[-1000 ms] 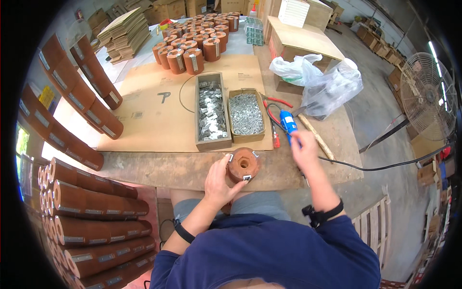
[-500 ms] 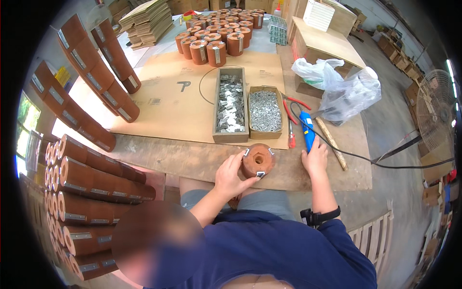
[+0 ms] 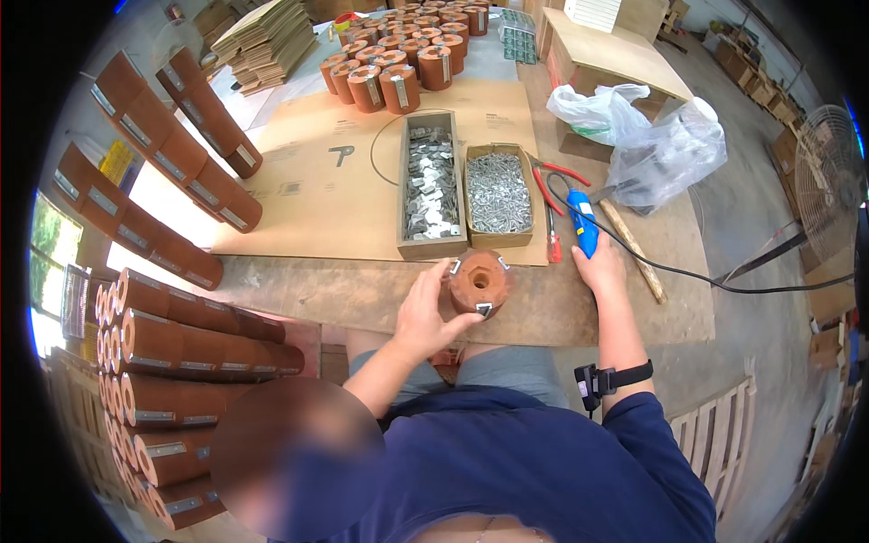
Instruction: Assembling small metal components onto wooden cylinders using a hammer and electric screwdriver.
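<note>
Left hand (image 3: 424,312) was curled round the left side of the brown cylinder (image 3: 496,282), thumb against its near metal clip (image 3: 483,309). Right hand (image 3: 602,267) was closed about the near end of a blue corded tool (image 3: 582,222); whether the tool's weight was off the bench (image 3: 344,294) could not be told. Cylinder stood hole-up near the bench's front edge, nearside of the box of screws (image 3: 501,240).

Risks (judged): black cord (image 3: 769,290) ran beside the right hand and across the wooden stick (image 3: 644,271); a sharp pull might have snagged it or rolled the stick. One-sided hold could have let the cylinder twist or slip toward the edge if pushed. Thumb at the clip was exposed to its metal edge.

Pose: left forearm slanted up from lower left, thumb and fingers spread; right forearm ran nearly straight forward, elbow low.
</note>
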The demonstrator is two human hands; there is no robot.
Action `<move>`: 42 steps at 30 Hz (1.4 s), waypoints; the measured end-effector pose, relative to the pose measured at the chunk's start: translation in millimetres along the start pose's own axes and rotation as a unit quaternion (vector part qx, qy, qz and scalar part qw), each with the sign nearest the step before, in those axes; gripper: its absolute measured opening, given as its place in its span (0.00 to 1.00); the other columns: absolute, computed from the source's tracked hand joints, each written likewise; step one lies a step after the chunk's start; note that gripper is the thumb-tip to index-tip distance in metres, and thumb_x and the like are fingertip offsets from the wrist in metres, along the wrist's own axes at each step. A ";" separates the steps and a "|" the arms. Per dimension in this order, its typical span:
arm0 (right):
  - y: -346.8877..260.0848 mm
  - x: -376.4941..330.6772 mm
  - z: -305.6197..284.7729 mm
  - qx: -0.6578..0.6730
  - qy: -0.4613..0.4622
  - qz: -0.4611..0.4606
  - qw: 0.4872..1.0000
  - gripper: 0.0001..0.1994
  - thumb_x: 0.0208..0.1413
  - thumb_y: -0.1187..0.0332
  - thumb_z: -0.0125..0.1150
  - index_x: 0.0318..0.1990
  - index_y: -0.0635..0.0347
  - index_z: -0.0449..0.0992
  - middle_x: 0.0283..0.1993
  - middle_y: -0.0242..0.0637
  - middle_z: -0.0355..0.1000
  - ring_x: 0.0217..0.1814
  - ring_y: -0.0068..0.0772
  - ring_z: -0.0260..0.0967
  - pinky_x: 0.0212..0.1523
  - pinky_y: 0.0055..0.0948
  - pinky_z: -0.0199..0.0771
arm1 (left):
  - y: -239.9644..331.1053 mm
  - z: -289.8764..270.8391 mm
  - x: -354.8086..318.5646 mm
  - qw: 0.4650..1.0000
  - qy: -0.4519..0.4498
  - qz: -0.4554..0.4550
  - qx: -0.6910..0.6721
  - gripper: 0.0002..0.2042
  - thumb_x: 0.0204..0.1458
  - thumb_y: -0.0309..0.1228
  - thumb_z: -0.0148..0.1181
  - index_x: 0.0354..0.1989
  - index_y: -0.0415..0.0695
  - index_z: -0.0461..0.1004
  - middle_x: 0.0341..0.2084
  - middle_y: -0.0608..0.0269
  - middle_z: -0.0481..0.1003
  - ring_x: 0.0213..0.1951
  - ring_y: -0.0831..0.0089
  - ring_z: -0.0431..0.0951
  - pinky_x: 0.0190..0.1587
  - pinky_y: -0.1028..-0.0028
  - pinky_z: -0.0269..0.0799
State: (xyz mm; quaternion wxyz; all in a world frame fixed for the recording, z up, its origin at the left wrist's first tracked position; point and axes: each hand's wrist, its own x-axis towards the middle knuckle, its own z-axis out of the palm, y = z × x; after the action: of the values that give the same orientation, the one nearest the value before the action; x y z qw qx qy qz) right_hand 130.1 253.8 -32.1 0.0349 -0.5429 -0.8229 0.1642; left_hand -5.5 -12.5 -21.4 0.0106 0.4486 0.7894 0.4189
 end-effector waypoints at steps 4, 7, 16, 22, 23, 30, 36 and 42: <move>0.7 0.9 3.8 0.000 0.020 -0.002 1.000 0.31 0.45 0.51 0.58 0.54 0.57 0.58 0.45 0.54 0.67 0.48 0.52 0.66 0.48 0.43 0.66 | -12.3 -18.6 39.6 0.985 0.028 0.077 -0.153 0.23 0.46 0.35 0.59 0.50 0.39 0.62 0.37 0.53 0.69 0.41 0.57 0.69 0.43 0.66 0.66; -1.0 -0.1 -1.2 0.001 0.017 0.001 1.000 0.29 0.44 0.52 0.59 0.52 0.58 0.60 0.44 0.53 0.68 0.47 0.52 0.67 0.47 0.44 0.67 | -28.5 -30.3 88.1 0.990 0.026 0.136 0.035 0.17 0.45 0.34 0.58 0.42 0.38 0.68 0.32 0.54 0.71 0.38 0.57 0.70 0.41 0.66 0.67; -3.8 -2.2 -5.6 0.000 -0.003 -0.006 1.000 0.27 0.44 0.53 0.59 0.49 0.60 0.63 0.42 0.52 0.70 0.46 0.49 0.68 0.47 0.42 0.68 | -44.9 -28.9 143.3 0.924 -0.237 0.051 0.295 0.09 0.36 0.30 0.60 0.29 0.50 0.75 0.28 0.64 0.74 0.36 0.64 0.73 0.40 0.66 0.63; -1.8 -3.4 -6.8 -0.001 0.010 -0.008 1.000 0.28 0.44 0.54 0.60 0.50 0.60 0.62 0.42 0.51 0.70 0.46 0.49 0.68 0.47 0.42 0.67 | -41.2 -22.9 150.1 0.917 -0.259 -0.010 0.302 0.06 0.37 0.32 0.61 0.25 0.50 0.73 0.26 0.67 0.74 0.37 0.68 0.73 0.41 0.66 0.59; -2.2 -3.8 -6.9 -0.001 0.012 -0.007 1.000 0.28 0.43 0.55 0.60 0.49 0.60 0.62 0.43 0.51 0.70 0.46 0.49 0.68 0.46 0.42 0.67 | -42.1 -23.3 149.0 0.917 -0.259 -0.011 0.302 0.06 0.37 0.32 0.61 0.25 0.50 0.73 0.26 0.67 0.74 0.37 0.68 0.73 0.41 0.66 0.59; -1.5 -3.7 -4.8 0.001 0.023 -0.015 1.000 0.27 0.43 0.54 0.60 0.49 0.60 0.63 0.43 0.51 0.70 0.46 0.49 0.68 0.46 0.42 0.67 | -52.4 -22.7 140.2 0.972 -0.136 0.004 0.194 0.05 0.40 0.31 0.60 0.27 0.47 0.73 0.23 0.62 0.76 0.30 0.62 0.75 0.36 0.66 0.66; 0.3 -2.2 -4.1 0.004 0.027 -0.017 0.999 0.27 0.43 0.55 0.60 0.48 0.60 0.64 0.43 0.51 0.70 0.46 0.49 0.68 0.47 0.42 0.67 | -43.5 -32.5 136.3 0.978 -0.113 0.044 0.172 0.06 0.40 0.29 0.59 0.28 0.44 0.74 0.22 0.56 0.75 0.28 0.58 0.76 0.33 0.66 0.70; 0.2 -2.6 -2.9 0.009 0.025 -0.018 0.999 0.27 0.42 0.54 0.61 0.48 0.61 0.64 0.43 0.51 0.69 0.47 0.49 0.67 0.47 0.42 0.67 | -40.7 -36.1 130.0 0.978 -0.076 0.063 0.182 0.04 0.41 0.26 0.58 0.28 0.43 0.74 0.22 0.55 0.75 0.28 0.57 0.75 0.33 0.66 0.70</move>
State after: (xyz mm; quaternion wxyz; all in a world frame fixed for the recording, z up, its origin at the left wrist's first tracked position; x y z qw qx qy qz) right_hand 132.0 252.3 -29.1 0.0629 -0.5313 -0.8301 0.1571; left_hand -125.7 47.2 21.4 -0.0377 0.5222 0.8196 0.2328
